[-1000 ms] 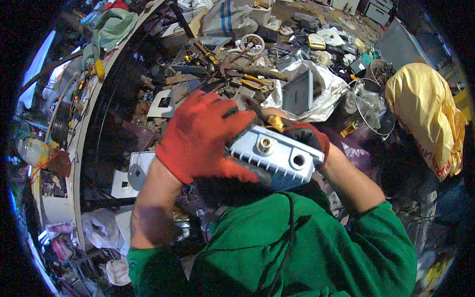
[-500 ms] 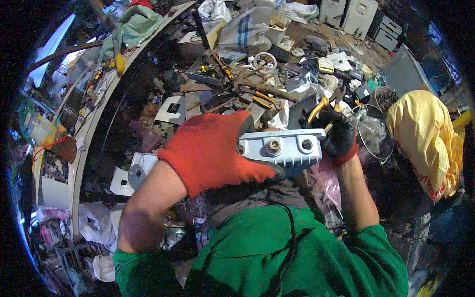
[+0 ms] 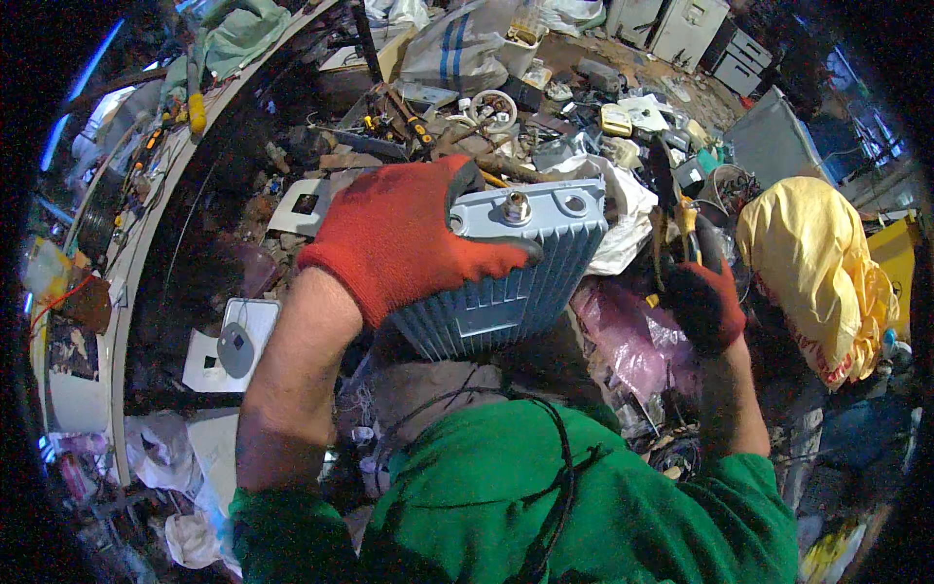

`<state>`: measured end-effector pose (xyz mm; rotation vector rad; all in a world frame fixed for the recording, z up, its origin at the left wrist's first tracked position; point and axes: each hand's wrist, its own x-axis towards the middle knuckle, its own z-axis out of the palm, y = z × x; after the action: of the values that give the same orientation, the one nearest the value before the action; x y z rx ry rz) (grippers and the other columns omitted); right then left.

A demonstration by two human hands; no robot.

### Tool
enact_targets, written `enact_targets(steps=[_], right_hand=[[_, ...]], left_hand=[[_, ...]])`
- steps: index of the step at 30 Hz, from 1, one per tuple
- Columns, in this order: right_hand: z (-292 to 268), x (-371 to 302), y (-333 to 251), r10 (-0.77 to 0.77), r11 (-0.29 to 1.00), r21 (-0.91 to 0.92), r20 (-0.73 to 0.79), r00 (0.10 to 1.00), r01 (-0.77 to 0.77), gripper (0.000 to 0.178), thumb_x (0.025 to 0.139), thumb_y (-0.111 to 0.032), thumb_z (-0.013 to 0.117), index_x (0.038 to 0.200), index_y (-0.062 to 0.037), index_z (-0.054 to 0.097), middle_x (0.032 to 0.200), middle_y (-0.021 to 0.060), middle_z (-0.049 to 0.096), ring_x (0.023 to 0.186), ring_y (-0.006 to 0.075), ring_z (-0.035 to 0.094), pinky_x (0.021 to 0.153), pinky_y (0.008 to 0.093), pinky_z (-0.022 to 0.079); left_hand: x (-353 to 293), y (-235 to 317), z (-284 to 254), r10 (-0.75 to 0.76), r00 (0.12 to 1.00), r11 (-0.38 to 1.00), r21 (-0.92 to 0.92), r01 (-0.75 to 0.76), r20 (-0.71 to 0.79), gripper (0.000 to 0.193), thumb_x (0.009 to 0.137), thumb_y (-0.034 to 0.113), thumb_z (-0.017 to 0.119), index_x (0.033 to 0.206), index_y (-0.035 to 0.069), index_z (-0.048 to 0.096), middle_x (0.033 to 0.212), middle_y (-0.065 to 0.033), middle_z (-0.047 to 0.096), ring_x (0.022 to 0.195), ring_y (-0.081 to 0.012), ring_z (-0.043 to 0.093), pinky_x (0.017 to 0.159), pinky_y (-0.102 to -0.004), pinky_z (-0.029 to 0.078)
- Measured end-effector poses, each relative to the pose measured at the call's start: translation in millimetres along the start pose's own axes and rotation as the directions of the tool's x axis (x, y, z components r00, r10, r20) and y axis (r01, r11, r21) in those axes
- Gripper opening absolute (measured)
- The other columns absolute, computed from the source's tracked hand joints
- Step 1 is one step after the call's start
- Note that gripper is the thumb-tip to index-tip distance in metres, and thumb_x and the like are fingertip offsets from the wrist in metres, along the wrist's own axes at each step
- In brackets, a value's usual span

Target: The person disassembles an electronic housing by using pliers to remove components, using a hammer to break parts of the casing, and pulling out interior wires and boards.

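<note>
My left hand (image 3: 389, 234), in a red glove with dark fingertips, grips a grey metal housing (image 3: 486, 292) by its left end. The housing is tilted, so its long ribbed face shows along with the top edge. On that edge sits a threaded brass-coloured connector (image 3: 517, 207), with a round hole to its right. To the right of the housing and apart from it, my right hand (image 3: 705, 292), gloved in red and black, is closed around yellow-handled pliers (image 3: 690, 234). Their dark jaws point up and away from me; the fingers partly hide the handles.
Scrap and loose parts cover the ground ahead, with a white cable coil (image 3: 493, 111) and a white plastic bag (image 3: 623, 209) among them. A yellow sack (image 3: 808, 277) stands at right, pink plastic film (image 3: 637, 336) lies nearer, and a curved pale bench edge (image 3: 131, 321) runs along the left.
The housing has tipped, bringing its ribbed face into view. My right hand has moved right and slightly down with the pliers, away from the housing. My left hand keeps its grip.
</note>
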<state>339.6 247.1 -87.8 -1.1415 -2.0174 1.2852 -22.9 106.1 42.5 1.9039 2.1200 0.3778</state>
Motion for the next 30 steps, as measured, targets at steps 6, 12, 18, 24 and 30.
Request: enact_targets(steps=[6,12,18,24,30], right_hand=[[2,-20,-96,-0.353,0.935,-0.034,0.003,0.936,0.353,0.061,0.078,-0.007,0.068,0.132,-0.0009,0.040,0.118,0.0134,0.056,0.104,0.0220,0.057,0.091,0.0364,0.046],[27,-20,-163,-0.449,0.690,-0.488,0.292,0.845,0.535,0.046,0.077,-0.008,0.063,0.120,-0.0007,0.049,0.111,0.0173,0.058,0.104,0.0384,0.056,0.103,0.0453,0.035],[32,-19,-179,-0.430,0.654,-0.533,0.323,0.843,0.537,0.041,0.072,-0.004,0.063,0.111,-0.0017,0.055,0.109,0.0160,0.059,0.106,0.0418,0.053,0.105,0.0481,0.033],[33,-21,-179,-0.419,0.627,-0.538,0.377,0.826,0.563,0.046,0.068,-0.006,0.065,0.113,-0.0043,0.053,0.110,0.0175,0.058,0.109,0.0431,0.049,0.100,0.0519,0.034],[36,-21,-187,-0.370,0.447,-0.673,0.460,0.807,0.589,0.047,0.068,-0.012,0.065,0.113,-0.0064,0.053,0.109,0.0148,0.059,0.111,0.0426,0.049,0.099,0.0543,0.032]], left_hand=[[-3,-10,16,0.112,0.971,0.992,0.074,-0.098,-0.212,0.078,0.063,0.059,0.074,0.114,0.001,0.059,0.097,-0.0220,0.066,0.092,-0.0366,0.065,0.080,-0.0418,0.052],[-13,6,11,0.030,0.990,0.999,0.019,-0.028,-0.134,0.090,0.059,0.062,0.075,0.120,0.000,0.055,0.109,-0.0221,0.062,0.101,-0.0367,0.061,0.087,-0.0428,0.049],[-15,3,11,0.075,0.979,0.997,0.026,-0.072,-0.190,0.085,0.060,0.060,0.076,0.118,0.001,0.053,0.107,-0.0207,0.062,0.100,-0.0368,0.061,0.086,-0.0433,0.049],[-16,-4,19,0.159,0.935,0.987,0.075,-0.142,-0.318,0.068,0.064,0.054,0.075,0.106,0.004,0.057,0.092,-0.0171,0.066,0.089,-0.0350,0.065,0.076,-0.0433,0.052],[-14,-4,22,0.176,0.949,0.984,0.063,-0.165,-0.260,0.073,0.065,0.054,0.075,0.115,0.005,0.054,0.096,-0.0168,0.065,0.090,-0.0342,0.065,0.077,-0.0427,0.052]])
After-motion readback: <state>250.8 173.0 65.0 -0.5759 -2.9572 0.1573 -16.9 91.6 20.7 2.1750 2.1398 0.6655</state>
